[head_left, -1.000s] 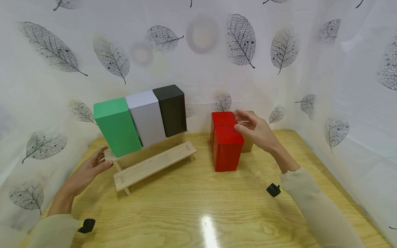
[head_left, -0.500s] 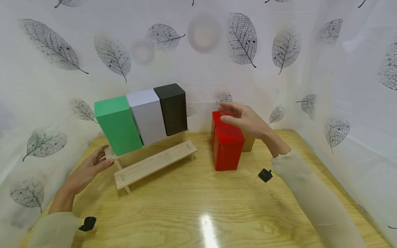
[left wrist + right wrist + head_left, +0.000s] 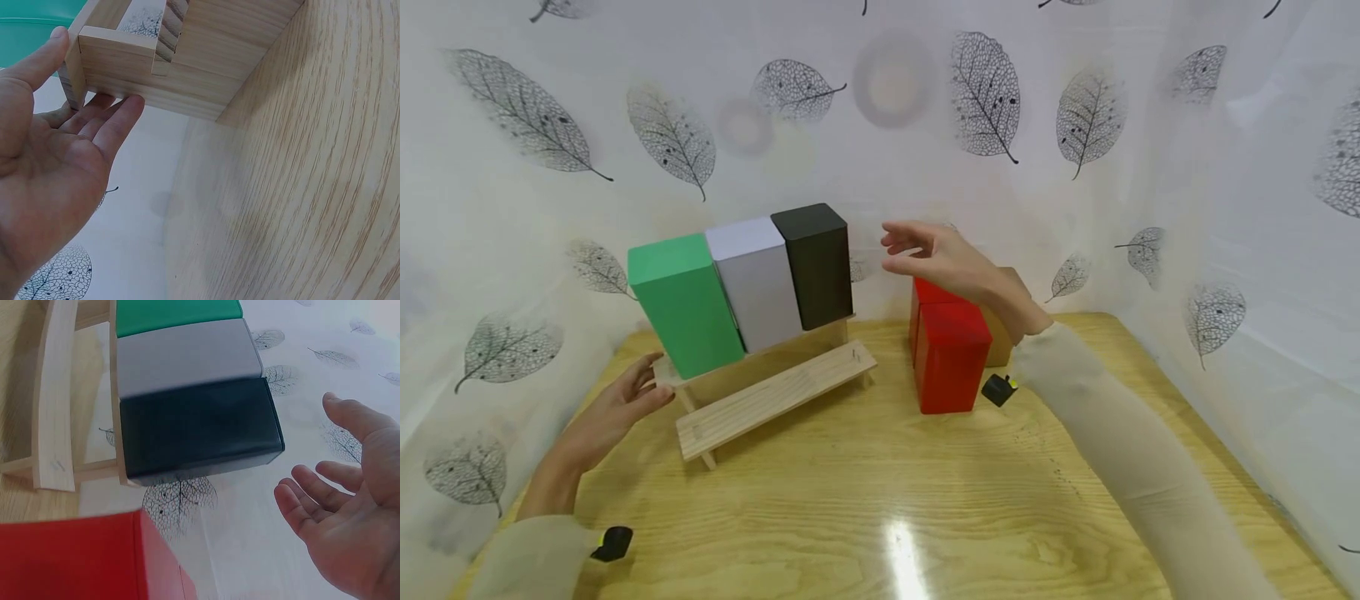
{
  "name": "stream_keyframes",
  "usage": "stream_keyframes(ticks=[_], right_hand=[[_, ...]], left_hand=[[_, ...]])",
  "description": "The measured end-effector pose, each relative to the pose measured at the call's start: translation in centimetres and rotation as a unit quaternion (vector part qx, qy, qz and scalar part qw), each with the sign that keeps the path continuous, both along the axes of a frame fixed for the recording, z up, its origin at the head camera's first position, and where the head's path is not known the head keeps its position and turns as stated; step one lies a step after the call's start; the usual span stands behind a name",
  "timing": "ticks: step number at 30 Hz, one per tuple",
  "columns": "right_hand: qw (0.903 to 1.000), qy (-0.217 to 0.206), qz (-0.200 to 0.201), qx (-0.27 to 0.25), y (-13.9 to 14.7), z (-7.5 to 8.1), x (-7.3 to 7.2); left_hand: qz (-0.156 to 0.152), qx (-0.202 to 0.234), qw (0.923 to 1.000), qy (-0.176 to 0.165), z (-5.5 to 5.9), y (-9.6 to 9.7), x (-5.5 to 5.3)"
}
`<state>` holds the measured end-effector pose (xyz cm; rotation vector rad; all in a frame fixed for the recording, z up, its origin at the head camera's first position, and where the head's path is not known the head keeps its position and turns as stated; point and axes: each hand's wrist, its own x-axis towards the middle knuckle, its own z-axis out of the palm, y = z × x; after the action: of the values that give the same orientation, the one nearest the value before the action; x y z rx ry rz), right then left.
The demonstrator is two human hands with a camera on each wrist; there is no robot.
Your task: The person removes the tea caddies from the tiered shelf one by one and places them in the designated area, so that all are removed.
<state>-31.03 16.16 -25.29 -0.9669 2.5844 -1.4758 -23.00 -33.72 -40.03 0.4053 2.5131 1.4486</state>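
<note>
Three boxes, a green box, a white box and a black box, sit in a row on the upper board of your wooden stand in the head view. Your right hand hangs above the red boxes, apart from the black one, and your forearm partly covers a tan box. Can't really tell from up there what your left hand is doing, since its fingers go behind the stand's end.

Left wrist cam sorts that out: you've got the upper board's end pinched, thumb on one side, fingers round the other. You also see the stand's underside.

Right wrist cam gives you the palm: nothing in it, thumb well away from gently bent fingers, so a wide grip.
</note>
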Motion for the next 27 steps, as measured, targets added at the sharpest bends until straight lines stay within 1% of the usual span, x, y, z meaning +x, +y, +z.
stream_keyframes(ticks=[2, 7, 9, 12, 15, 18, 23, 27], right_hand=[[1.0000, 0.004, -0.001, 0.001, -0.8, 0.1, -0.4], [0.9997, 0.016, -0.019, 0.003, -2.6, 0.3, -1.3], [0.9995, 0.016, -0.026, 0.001, -3.3, 0.3, -1.9], [0.9995, 0.007, -0.029, -0.006, -4.2, 0.4, -2.9], [0.9996, -0.007, -0.021, -0.019, -4.9, 0.4, -3.8], [0.9992, -0.022, -0.004, -0.032, -5.7, 0.5, -4.7], [0.9985, -0.035, 0.019, -0.036, -7.2, 0.7, -5.7], [0.9970, -0.054, 0.033, -0.045, -8.1, 0.6, -6.5]], left_hand=[[-0.001, 0.002, 1.0000, 0.001, 0.0, 0.0, 0.0], [0.000, -0.005, 1.0000, 0.004, 0.1, 0.0, 0.0], [0.002, -0.009, 1.0000, 0.004, 0.1, 0.0, 0.1], [0.003, -0.003, 1.0000, 0.001, 0.1, 0.0, 0.1], [0.004, -0.001, 1.0000, -0.002, 0.1, 0.1, 0.2], [0.003, 0.003, 1.0000, -0.004, 0.2, 0.1, 0.2], [0.004, 0.004, 1.0000, -0.003, 0.2, 0.0, 0.1], [0.005, 0.004, 1.0000, -0.005, 0.1, -0.1, 0.1]])
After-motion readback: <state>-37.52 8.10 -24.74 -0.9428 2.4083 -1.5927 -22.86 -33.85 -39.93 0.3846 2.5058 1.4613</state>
